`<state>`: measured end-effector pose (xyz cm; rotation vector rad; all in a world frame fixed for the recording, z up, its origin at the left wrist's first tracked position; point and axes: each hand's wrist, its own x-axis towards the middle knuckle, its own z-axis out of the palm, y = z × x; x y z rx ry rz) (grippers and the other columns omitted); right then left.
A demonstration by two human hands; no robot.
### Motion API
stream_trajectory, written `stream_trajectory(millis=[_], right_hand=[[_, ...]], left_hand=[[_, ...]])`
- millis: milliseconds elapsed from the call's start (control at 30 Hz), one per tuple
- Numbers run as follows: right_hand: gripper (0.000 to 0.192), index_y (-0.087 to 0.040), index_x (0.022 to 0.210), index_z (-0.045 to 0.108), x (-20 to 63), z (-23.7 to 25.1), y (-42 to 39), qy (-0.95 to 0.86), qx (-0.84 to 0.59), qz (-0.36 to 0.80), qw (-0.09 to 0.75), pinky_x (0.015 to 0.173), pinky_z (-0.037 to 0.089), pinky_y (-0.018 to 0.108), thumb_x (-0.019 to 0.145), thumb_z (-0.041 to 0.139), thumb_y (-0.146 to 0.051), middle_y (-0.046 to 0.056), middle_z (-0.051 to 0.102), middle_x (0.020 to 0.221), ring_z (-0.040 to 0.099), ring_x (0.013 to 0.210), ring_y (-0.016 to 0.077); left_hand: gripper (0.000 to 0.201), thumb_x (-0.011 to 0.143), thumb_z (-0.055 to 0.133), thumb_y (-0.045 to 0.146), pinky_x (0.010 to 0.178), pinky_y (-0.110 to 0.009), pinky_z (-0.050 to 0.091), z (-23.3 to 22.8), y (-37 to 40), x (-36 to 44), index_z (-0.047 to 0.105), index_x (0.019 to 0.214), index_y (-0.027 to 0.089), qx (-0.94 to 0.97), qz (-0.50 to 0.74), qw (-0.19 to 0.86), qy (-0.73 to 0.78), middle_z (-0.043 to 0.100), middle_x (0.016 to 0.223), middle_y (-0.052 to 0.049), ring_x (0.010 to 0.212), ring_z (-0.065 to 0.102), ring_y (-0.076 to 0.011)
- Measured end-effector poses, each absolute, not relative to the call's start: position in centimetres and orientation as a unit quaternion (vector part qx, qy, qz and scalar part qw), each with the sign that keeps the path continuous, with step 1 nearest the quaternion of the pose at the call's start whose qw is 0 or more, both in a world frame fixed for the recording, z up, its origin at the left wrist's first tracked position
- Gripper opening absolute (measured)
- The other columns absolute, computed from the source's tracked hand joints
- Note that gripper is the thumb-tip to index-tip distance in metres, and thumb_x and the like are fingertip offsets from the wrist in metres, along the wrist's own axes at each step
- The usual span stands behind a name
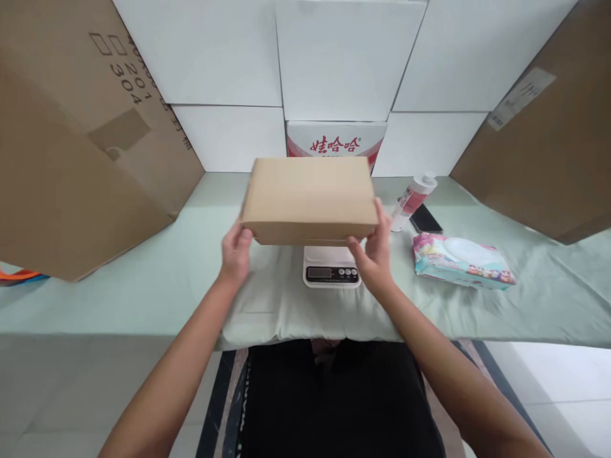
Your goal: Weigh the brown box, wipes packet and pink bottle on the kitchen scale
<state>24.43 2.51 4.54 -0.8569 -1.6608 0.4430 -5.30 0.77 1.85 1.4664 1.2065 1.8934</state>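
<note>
Cardboard forms the flat box, which is held level in the air between both hands, directly above the white kitchen scale. The box's long axis runs left to right across the view, so each hand takes one short end.

Left side: the left hand grips the box's near left corner. Its fingers curl around the lower edge, closed on the cardboard.

Centre: the scale sits on the green-covered table, its display and buttons facing the person. The box hides the rear part of the scale's platform. Whether the box underside touches the platform cannot be told; it appears slightly apart.

Right side: the right hand holds the box's right end, thumb up along the side, fingers closed beneath the near corner. Both hands are about equally near the scale.

Farther right on the table lie a white and pink bottle, a dark phone and a pack of wipes, all well apart from the box.
</note>
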Motion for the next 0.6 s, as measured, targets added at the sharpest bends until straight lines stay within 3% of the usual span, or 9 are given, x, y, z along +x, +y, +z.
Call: stream_trajectory(millis=[200,600], right_hand=[[0.083,-0.037,0.166,0.024,29.3,1.7,3.9,-0.678,-0.412,0.163,0.586,0.118,0.047,0.057,0.095,0.060,-0.060,0.011,0.038,0.163,0.040,0.152,0.0332],[0.078,-0.035,0.162,0.030,29.3,1.0,3.9,-0.662,-0.419,0.224,0.580,0.109,0.053,0.049,0.093,0.061,-0.054,0.011,0.039,0.162,0.045,0.146,0.0305]], left_hand=[[0.061,0.098,0.058,0.062,0.127,-0.041,0.044,1.8,1.3,0.1,0.064,0.146,0.025,0.615,0.613,0.281,0.409,0.067,0.145,-0.010,0.148,0.053,-0.0281],[0.067,0.097,0.061,0.062,0.122,-0.044,0.048,0.5,0.8,0.3,0.060,0.151,0.023,0.613,0.595,0.265,0.447,0.064,0.150,-0.012,0.143,0.058,-0.0316]])
